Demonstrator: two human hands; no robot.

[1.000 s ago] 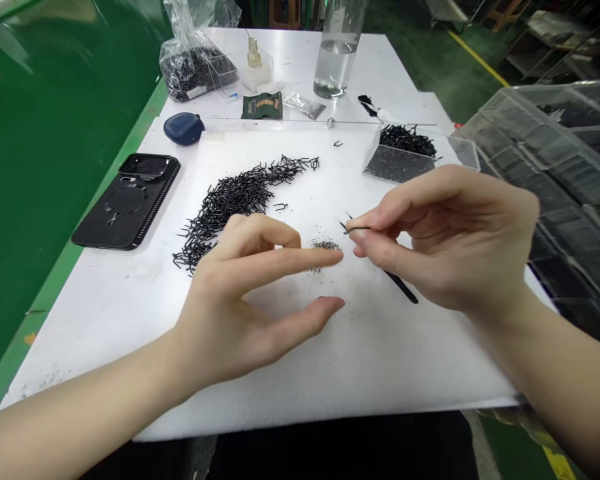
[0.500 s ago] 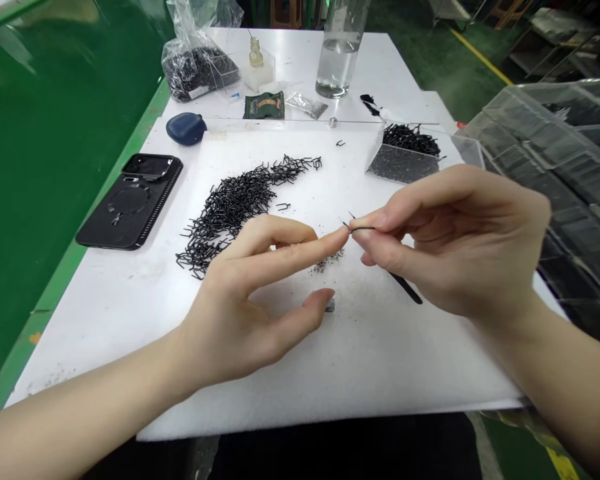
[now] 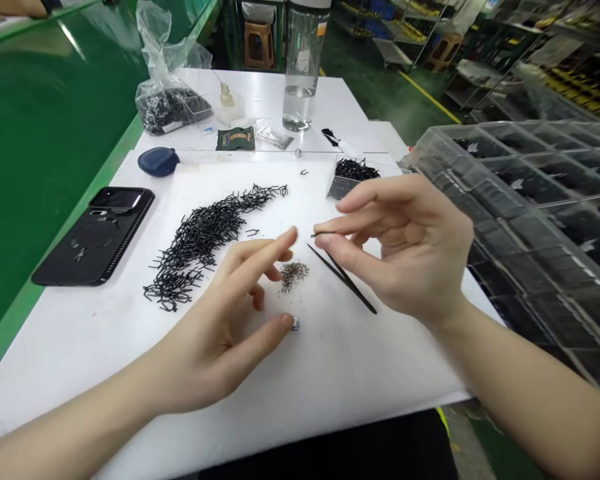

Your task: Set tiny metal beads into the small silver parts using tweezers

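Note:
Between thumb and fingertip, my right hand (image 3: pixel 405 243) pinches a small black forked piece (image 3: pixel 322 233), held above the white mat (image 3: pixel 340 360). My left hand (image 3: pixel 235 320) is spread, thumb and index finger apart, holding nothing; its index fingertip is a short way left of the piece. Beneath the right hand lie black tweezers (image 3: pixel 347 283). A scatter of tiny brownish bits (image 3: pixel 293 275) lies between the hands. Near my left thumb is a small shiny block (image 3: pixel 295 323). A pile of black forked pieces (image 3: pixel 200 233) spreads beyond my left hand.
A black phone (image 3: pixel 93 237) and a blue rounded object (image 3: pixel 159 162) are on the left. Farther back stand a bagged heap (image 3: pixel 173 110), a small bottle (image 3: pixel 227 97) and a water bottle (image 3: pixel 301 100). A clear box (image 3: pixel 343 187) holds black pieces; compartment boxes (image 3: pixel 540 200) stack at right.
The hands have come apart: my left index fingertip no longer touches the piece in my right hand. The view has tilted up and shifted right, and more of the tweezers shows.

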